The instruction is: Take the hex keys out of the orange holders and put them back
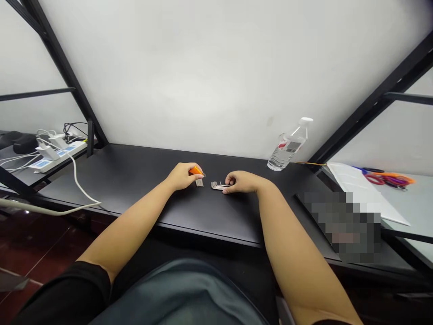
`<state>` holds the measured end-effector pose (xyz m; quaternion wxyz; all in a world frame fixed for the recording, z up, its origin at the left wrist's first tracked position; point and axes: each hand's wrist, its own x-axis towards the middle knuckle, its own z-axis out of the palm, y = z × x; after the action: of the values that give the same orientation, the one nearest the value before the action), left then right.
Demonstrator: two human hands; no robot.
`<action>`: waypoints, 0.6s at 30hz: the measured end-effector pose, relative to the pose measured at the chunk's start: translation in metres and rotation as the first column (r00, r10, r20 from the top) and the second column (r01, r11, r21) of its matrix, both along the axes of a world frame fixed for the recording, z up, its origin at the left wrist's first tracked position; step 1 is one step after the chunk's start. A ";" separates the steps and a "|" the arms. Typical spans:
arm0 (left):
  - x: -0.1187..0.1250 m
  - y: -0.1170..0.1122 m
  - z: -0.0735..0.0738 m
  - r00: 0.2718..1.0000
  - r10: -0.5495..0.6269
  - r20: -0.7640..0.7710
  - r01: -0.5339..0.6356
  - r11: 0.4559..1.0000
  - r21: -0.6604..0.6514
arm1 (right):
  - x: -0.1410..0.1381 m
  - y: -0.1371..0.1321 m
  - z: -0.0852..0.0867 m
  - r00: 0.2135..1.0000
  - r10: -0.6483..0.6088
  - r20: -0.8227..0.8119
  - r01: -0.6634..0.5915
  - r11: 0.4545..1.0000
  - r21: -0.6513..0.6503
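Note:
My left hand [183, 176] is closed on a small orange piece [195, 170] with a short metal tip pointing right. Just beneath its fingers, a grey ribbed metallic bundle [199, 183] shows on the black tabletop; the fingers hide part of it. To the right, my right hand [241, 182] pinches a cluster of silvery bent rods that look like hex keys [218, 185]. Their bent ends face left, toward the other hand, and the fingers cover their right part. A small gap of tabletop lies between the two hands.
A water bottle [287, 146] stands against the wall at the back right. A pixelated dark flat object [341, 225] lies right of my forearm. White paper [367, 194] and coloured cords or tools [389, 179] are beyond the frame. Leftward are a power strip [59, 155] and a white cable [79, 180].

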<state>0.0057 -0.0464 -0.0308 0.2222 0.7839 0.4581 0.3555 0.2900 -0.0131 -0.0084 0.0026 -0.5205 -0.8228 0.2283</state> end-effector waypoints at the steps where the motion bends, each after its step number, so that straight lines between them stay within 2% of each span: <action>1: 0.000 0.000 0.000 1.000 0.001 -0.003 -0.001 1.000 -0.001 | -0.001 -0.001 0.001 1.000 0.015 0.012 -0.014 1.000 -0.019; 8: 0.000 0.000 0.000 0.999 -0.046 -0.006 0.046 0.999 -0.017 | -0.004 -0.012 0.007 0.991 0.133 -0.027 -0.136 0.983 -0.121; 11: 0.001 0.000 0.000 0.998 -0.056 -0.011 0.056 0.998 -0.023 | -0.004 -0.014 0.008 0.988 0.147 -0.055 -0.152 0.981 -0.119; 13: 0.001 0.000 0.000 0.998 -0.056 -0.016 0.055 0.998 -0.018 | -0.005 -0.014 0.009 0.983 0.153 -0.097 -0.159 0.986 -0.057; 15: 0.001 0.001 0.000 0.998 -0.059 -0.020 0.059 0.998 -0.014 | -0.008 -0.014 0.009 0.965 0.151 -0.214 -0.137 0.987 0.079; 18: 0.000 0.001 0.000 0.998 -0.062 -0.015 0.061 0.998 -0.014 | -0.017 -0.016 0.008 0.865 0.139 -0.483 -0.008 0.965 0.263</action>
<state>0.0062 -0.0455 -0.0303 0.2346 0.7989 0.4378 0.3393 0.2727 -0.0286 0.0001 0.2717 -0.4073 -0.8359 0.2479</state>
